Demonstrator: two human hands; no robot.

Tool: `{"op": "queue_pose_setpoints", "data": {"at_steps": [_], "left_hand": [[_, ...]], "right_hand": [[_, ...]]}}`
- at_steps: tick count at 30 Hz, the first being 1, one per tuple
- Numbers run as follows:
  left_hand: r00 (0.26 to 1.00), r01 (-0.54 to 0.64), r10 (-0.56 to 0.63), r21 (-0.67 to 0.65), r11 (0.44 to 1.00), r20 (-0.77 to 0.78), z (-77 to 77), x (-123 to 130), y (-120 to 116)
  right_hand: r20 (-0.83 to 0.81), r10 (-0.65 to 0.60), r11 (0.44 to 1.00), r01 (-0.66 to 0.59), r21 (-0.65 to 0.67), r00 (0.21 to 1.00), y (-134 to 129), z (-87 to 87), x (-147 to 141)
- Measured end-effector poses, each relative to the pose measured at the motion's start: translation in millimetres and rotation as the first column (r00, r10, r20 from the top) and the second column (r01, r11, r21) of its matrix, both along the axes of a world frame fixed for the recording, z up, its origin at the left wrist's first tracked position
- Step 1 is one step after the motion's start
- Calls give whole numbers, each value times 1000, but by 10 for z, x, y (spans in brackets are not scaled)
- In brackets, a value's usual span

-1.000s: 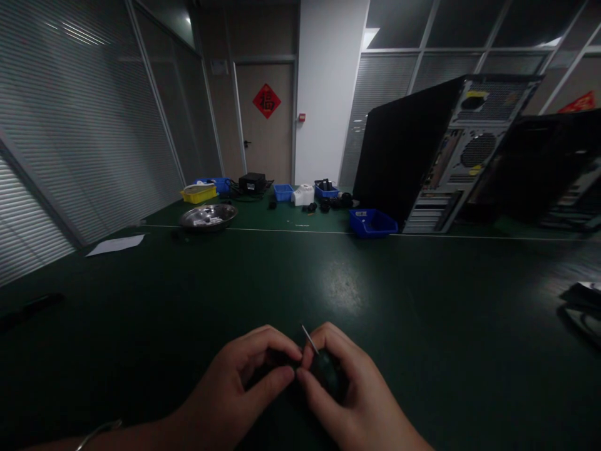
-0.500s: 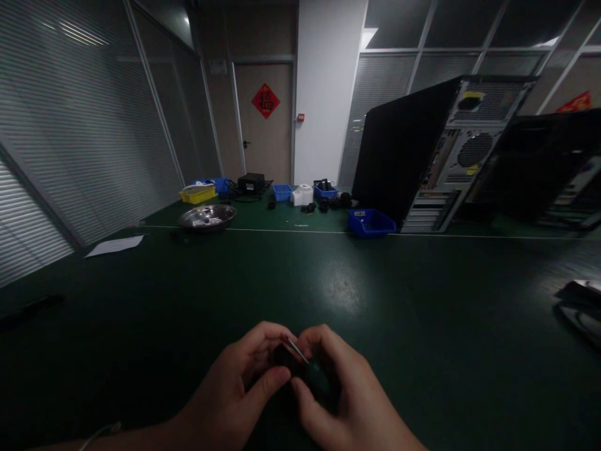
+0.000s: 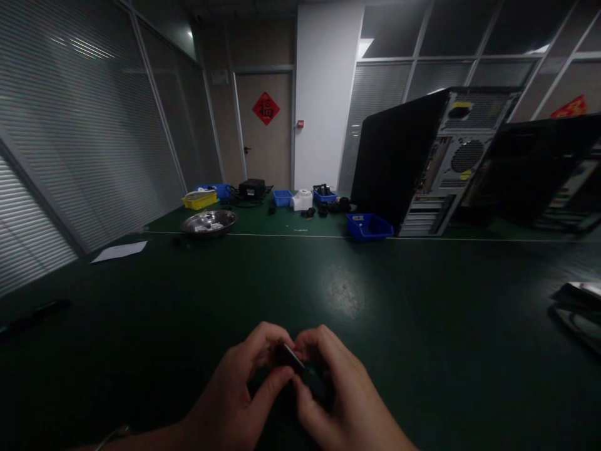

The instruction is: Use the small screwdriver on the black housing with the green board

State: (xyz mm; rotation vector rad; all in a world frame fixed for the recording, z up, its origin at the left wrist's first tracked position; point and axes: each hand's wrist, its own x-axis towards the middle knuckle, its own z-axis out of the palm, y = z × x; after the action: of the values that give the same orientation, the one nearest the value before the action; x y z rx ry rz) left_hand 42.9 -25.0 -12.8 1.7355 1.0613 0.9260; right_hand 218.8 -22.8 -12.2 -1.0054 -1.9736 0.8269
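Close together above the green table (image 3: 404,351), my two hands hold a small dark object (image 3: 293,357) with a thin, shiny metallic strip. Its kind is too dark and too covered by fingers to tell. My left hand (image 3: 239,382) pinches it from the left, thumb in front and fingers behind. From the right, my right hand (image 3: 350,388) curls around its other end, where a dark part is mostly hidden in the palm. The fingertips of both hands nearly meet at the strip.
Beyond the hands stand a blue bin (image 3: 369,228) and a black computer case (image 3: 399,156). Farther left are a metal bowl (image 3: 209,230), a yellow basket (image 3: 200,200) and a white paper (image 3: 119,250). A dark cabled item (image 3: 575,307) lies at the right edge.
The fingers have shifted slightly around the object, and my right fingertips sit closer to my left. The metallic strip looks shorter and broader now. The view has tilted a little upward.
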Motion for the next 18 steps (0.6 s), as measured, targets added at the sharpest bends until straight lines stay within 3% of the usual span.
{"op": "queue_pose_setpoints", "data": {"at_steps": [7,14,18], "left_hand": [[996,86,-83,60,994,-42,-20,-34,3],[982,130,-84,291,948,-166,-36,-77,28],[994,84,-72,170,982,-80,3,-94,21]], "right_hand": [[3,-8,1000,8,17,1000,32,-31,33],[19,12,1000,-13,21,1000,23,-25,58],[29,34,999,-34,0,999,42,5,100]]}}
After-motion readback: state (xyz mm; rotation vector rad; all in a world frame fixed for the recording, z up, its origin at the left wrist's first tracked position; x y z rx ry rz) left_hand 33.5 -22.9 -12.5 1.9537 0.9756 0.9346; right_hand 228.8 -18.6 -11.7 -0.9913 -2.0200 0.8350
